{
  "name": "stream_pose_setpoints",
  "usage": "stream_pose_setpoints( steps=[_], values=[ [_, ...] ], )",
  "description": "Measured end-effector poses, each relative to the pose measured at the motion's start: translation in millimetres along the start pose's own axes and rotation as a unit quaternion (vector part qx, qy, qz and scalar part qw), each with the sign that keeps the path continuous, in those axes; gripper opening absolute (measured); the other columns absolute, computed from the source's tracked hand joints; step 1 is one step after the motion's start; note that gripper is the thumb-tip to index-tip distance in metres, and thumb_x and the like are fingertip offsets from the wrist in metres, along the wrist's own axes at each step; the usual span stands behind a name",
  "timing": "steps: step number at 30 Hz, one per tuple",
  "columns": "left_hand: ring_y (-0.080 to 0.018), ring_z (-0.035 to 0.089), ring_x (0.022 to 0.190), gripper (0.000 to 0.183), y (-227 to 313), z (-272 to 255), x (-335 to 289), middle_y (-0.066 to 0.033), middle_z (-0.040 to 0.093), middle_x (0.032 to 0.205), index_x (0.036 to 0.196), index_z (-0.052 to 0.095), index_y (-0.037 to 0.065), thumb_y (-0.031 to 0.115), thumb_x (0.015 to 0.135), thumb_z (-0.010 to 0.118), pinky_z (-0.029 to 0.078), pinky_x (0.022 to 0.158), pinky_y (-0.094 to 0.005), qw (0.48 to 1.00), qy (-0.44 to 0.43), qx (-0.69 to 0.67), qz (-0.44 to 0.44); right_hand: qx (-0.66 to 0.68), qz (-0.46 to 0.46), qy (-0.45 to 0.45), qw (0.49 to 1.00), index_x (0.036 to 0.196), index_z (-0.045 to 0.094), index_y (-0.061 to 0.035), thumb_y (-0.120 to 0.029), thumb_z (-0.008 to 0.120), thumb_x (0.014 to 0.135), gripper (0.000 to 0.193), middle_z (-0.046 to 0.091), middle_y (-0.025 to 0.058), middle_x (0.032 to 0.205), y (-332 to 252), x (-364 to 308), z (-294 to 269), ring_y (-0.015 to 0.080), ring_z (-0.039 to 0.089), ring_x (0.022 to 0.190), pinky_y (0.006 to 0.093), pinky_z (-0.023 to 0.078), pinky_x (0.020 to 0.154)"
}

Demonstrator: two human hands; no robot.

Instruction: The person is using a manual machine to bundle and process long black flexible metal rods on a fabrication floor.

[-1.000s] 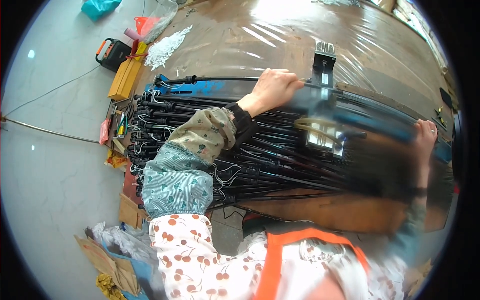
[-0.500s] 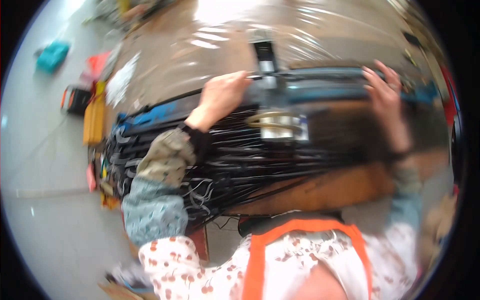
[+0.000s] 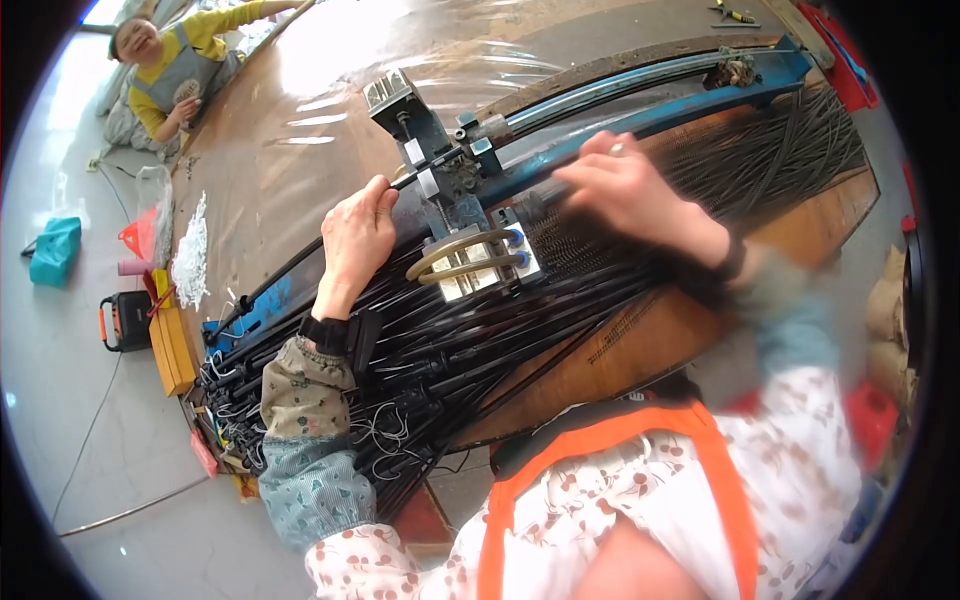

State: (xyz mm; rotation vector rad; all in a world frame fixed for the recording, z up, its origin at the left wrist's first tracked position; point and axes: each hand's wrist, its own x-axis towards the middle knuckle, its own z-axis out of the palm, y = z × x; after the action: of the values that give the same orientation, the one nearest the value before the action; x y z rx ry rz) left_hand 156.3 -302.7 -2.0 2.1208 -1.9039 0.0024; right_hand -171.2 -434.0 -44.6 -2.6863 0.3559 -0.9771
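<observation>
My left hand [image 3: 355, 235] is curled around a thin black rod [image 3: 408, 179] that runs along a long blue metal rail [image 3: 650, 95]. It sits just left of a grey clamp block [image 3: 398, 100] and a silver fitting with looped tan tubes [image 3: 478, 265]. My right hand [image 3: 630, 190] is blurred. It lies over the rail and a thick heap of black rods [image 3: 500, 335] to the right of the fitting, and its grip is unclear. The rods lie across a wooden board [image 3: 650, 340].
A brown table under clear plastic sheet [image 3: 300, 150] stretches beyond the rail. Another person [image 3: 170, 60] sits at its far left corner. On the floor at left are a teal bag [image 3: 55, 250], an orange-black box [image 3: 125, 320], a yellow box [image 3: 172, 340] and white scraps [image 3: 190, 260].
The view has swung round the bench. My right hand has come in from the far right end toward the fitting. My left hand has stayed on the rod at the rail.
</observation>
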Motion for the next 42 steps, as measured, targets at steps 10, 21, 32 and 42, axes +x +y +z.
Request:
stream_pose_setpoints(
  steps=[10,21,32,42],
  values=[
    [-0.0371,0.064,0.077,0.006,-23,3,0,-0.0167,0.064,0.082,0.095,0.055,0.008,0.014,0.097,0.056,0.049,0.061,-0.0460,0.983,0.059,0.129,0.119,0.216,0.061,-0.144,0.964,0.098,0.067,-0.0028,-0.021,0.069,0.088,0.021,0.063,0.0179,0.081,16,29,-14,0.0344,0.064,0.077,0.0449,0.051,0.068],
    [-0.0285,0.062,0.078,0.004,69,-64,-99,-0.0070,0.064,0.081,0.084,0.067,0.010,0.011,0.087,0.064,0.044,0.070,-0.0432,0.975,-0.122,0.155,0.100,-0.178,0.003,-0.195,0.964,0.083,0.055,-0.0091,-0.014,0.072,0.071,0.021,0.057,0.0052,0.081,0,-90,-62,0.0238,0.060,0.083,0.0349,0.053,0.068],
    [-0.0239,0.060,0.075,0.042,257,55,-25,-0.0067,0.057,0.083,0.131,0.057,0.005,0.008,0.089,0.061,0.050,0.056,-0.0358,0.958,0.026,-0.006,0.284,-0.110,-0.038,0.101,0.988,0.094,0.067,-0.0121,-0.030,0.076,0.078,0.026,0.069,0.0056,0.088,46,-121,-125,0.0241,0.066,0.078,0.0364,0.053,0.064],
    [-0.0253,0.059,0.063,0.040,250,-16,15,-0.0073,0.054,0.072,0.131,0.062,0.013,0.012,0.091,0.066,0.047,0.052,-0.0384,0.946,0.021,0.078,0.313,-0.179,0.067,0.225,0.955,0.083,0.067,-0.0121,-0.015,0.077,0.082,0.010,0.061,0.0052,0.065,84,-132,-159,0.0259,0.063,0.057,0.0360,0.049,0.051]
  ],
)
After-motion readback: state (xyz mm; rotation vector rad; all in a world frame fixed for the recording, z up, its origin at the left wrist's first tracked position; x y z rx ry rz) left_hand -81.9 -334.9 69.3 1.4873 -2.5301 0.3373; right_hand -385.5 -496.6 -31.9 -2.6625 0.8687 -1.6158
